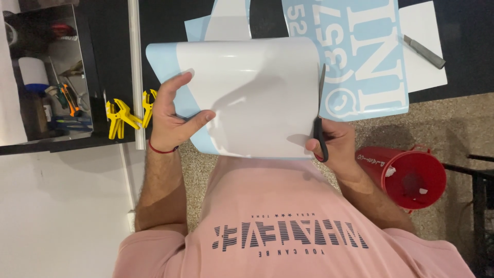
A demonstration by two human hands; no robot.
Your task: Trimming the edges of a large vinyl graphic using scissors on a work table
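Note:
I hold a curled sheet (252,98) up in front of my chest; it is glossy white with a light blue backing. My left hand (172,116) pinches its left edge, thumb on the white face and fingers along the blue border. My right hand (334,146) grips black scissors (320,103) at the sheet's right edge. The blades point up along that edge. A red cord bracelet sits on my left wrist. My pink shirt fills the bottom of the view.
A light blue vinyl sheet (360,56) with large white cut letters lies on the black table (463,62), with a grey utility knife (424,51) on white paper. A red bucket (411,175) stands on the speckled floor at right. Yellow clamps (121,118) and a tool shelf (51,77) are at left.

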